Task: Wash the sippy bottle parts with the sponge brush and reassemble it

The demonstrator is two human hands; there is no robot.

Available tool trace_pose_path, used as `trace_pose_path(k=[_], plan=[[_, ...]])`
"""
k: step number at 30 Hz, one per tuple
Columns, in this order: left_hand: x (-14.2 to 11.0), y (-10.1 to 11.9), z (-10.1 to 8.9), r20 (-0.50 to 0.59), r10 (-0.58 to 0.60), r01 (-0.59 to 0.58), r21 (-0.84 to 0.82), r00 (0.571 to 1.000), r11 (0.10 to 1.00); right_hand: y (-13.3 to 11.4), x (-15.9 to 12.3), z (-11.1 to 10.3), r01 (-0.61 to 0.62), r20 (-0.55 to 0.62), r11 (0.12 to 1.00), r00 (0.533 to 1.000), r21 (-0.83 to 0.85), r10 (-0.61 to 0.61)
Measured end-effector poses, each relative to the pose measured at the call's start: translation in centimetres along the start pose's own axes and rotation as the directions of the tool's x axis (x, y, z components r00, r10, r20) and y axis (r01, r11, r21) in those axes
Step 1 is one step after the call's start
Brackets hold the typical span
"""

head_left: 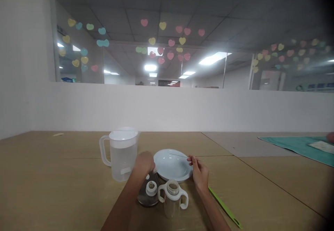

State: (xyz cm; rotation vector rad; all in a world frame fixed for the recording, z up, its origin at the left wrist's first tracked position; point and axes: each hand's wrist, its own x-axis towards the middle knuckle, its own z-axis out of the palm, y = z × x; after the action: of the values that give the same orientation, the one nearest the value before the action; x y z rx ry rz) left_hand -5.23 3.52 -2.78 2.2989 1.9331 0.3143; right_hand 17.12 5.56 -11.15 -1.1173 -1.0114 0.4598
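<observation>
Leftward of the left hand, a broad stretch of table [52,189] runs out to the side and back to the low wall [146,109]. The translucent pitcher [124,159] stands just left of the left hand [145,162], its handle turned away from it. That hand reaches over the far part of a dark round disc [147,201]; its fingers are hidden, so I cannot tell whether they grip anything. A white ring-shaped cap [151,188] sits on the disc, nearer the body than the left hand. Between the hands lies the white bowl [172,170], and before it, between the forearms, the two-handled bottle [172,201] stands upright, its mouth uncovered. The right hand [200,175] pinches a thin stick [179,155], which points left over the bowl. Right of that forearm slants a green handle [224,206]. Farther right, table reaches past a seam [273,185] to a teal cloth [284,144], well apart from the right hand.
</observation>
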Motion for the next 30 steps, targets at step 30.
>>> trace_pose_path(k=[30], plan=[[1.2, 3.5, 4.3, -0.175, 0.342, -0.363, -0.108, 0.923, 0.925, -0.2, 0.3, -0.6, -0.295, 0.093, 0.760, 0.950, 0.579, 0.298]])
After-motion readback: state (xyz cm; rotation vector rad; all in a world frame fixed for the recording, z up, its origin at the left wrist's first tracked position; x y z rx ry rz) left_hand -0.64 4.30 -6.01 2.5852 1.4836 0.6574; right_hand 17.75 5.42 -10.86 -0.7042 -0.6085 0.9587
